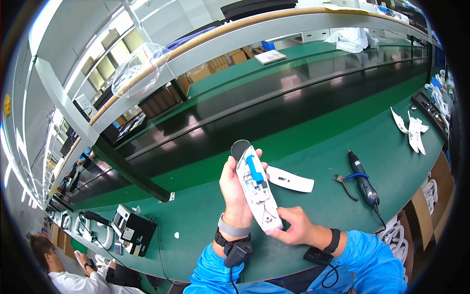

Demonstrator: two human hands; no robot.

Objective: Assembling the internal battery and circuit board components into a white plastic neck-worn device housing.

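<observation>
Two hands gripping one opened white handheld device (257,193) above the green bench (205,215): left hand (235,188) wrapping its back, right hand (293,226) pinching its lower end. Apparently inspecting the exposed blue battery (254,169) and wiring; probably needing the white cover (290,180) lying just beside next.

The white casing (258,191) I hold carries a blue cell; beside it, my green bench (313,147), blue-handled pliers (346,182).
</observation>
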